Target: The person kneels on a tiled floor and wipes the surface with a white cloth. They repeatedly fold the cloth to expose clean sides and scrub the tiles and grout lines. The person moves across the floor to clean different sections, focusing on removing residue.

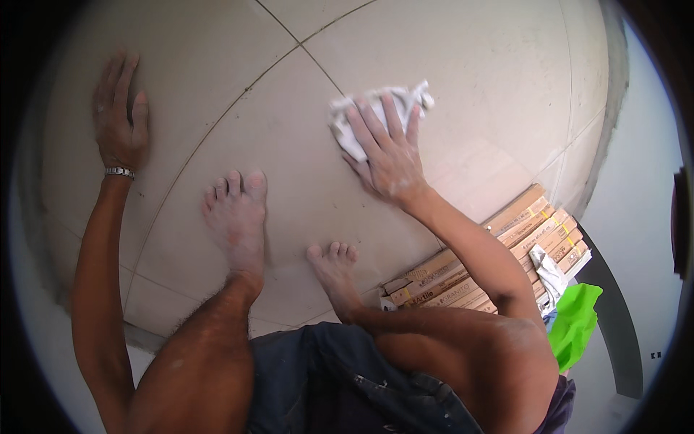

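My left hand (120, 116) lies flat on the pale floor tiles (289, 130) at the far left. Its fingers are stretched out and hold nothing; a metal band circles that wrist. Farther right, my right hand (387, 148) presses flat on a crumpled white cloth (372, 130), its fingers spread over the top. The cloth rests on a tile, and its edges stick out past the fingertips and beside the hand. A dusty film covers both hands.
My bare feet (235, 217) stand on the tiles between my arms. Stacked cardboard boxes (463, 278) sit at the right, bearing another white cloth (549, 278). Beside them is a bright green bag-like sheet (575, 325). Dark joint lines (300, 45) cross the floor, and a pale wall (647, 145) rises at right.
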The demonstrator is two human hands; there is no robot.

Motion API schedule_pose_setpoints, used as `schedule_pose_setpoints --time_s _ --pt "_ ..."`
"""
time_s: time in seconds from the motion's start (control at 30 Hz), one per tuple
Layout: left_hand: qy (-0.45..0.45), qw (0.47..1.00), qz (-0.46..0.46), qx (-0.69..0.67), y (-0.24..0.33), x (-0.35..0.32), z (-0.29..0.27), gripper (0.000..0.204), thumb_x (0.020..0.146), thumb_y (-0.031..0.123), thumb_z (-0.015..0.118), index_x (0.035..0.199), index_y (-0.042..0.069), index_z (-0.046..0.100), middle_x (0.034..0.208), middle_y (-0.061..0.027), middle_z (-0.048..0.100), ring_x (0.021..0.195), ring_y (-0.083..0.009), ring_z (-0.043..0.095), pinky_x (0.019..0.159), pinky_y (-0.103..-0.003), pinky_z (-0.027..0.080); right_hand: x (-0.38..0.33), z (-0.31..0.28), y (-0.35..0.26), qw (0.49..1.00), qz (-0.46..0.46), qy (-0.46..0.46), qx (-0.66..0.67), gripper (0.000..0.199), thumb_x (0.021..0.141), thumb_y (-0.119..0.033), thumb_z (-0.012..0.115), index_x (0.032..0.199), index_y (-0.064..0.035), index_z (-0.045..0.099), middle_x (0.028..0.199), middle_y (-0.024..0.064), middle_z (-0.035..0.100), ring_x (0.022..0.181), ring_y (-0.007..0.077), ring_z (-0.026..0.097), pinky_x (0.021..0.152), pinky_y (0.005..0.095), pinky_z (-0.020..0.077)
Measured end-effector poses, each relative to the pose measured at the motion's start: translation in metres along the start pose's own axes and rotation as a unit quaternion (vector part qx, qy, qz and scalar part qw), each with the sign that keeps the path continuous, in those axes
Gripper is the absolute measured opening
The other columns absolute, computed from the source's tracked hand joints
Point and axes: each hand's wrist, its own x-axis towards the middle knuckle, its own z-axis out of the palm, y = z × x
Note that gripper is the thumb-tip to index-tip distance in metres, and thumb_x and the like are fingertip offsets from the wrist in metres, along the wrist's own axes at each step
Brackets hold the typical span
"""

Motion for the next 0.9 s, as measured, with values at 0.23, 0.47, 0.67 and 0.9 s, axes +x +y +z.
schedule_pose_setpoints --time_s 0.23,0.47,0.67,0.9 --pt "-0.012 1.000 -0.019 0.003 0.005 -0.001 -0.004 0.052 0.103 0.028 0.050 0.155 0.021 0.049 0.165 -0.0035 0.042 0.155 -0.0301 0.033 0.126 -0.056 0.023 0.132 -0.021 0.015 0.977 0.137 0.164 -0.006 0.068 0.102 -0.036 0.059 0.161 -0.0123 0.037 0.166 0.0101 0.037 0.155 0.0427 0.023 0.122 0.0698 0.0133" --pt "-0.023 0.999 -0.027 0.017 0.010 0.002 -0.009 0.055 0.102 0.026 0.051 0.156 0.019 0.047 0.165 -0.0039 0.041 0.155 -0.0291 0.032 0.127 -0.054 0.021 0.111 -0.014 0.065 0.967 0.164 0.194 -0.023 0.064 0.098 -0.031 0.059 0.158 -0.0135 0.042 0.162 0.0080 0.042 0.153 0.0423 0.028 0.119 0.0708 0.0226" --pt "-0.029 0.999 -0.029 0.000 0.010 0.002 -0.003 0.054 0.101 0.024 0.051 0.155 0.018 0.048 0.165 -0.0049 0.041 0.155 -0.0309 0.032 0.127 -0.055 0.021 0.099 -0.004 -0.018 0.995 -0.093 0.044 -0.001 0.066 0.096 -0.035 0.062 0.159 -0.0263 0.042 0.165 -0.0008 0.040 0.156 0.0319 0.029 0.125 0.0621 0.0214" --pt "-0.034 0.999 -0.021 -0.012 0.013 0.006 -0.009 0.053 0.102 0.024 0.050 0.154 0.014 0.048 0.163 -0.0104 0.043 0.153 -0.0339 0.034 0.125 -0.056 0.022 0.117 -0.040 0.126 0.935 0.273 0.227 -0.010 0.057 0.106 -0.035 0.049 0.160 -0.0179 0.039 0.169 0.0141 0.029 0.158 0.0386 0.020 0.127 0.0605 0.0108"
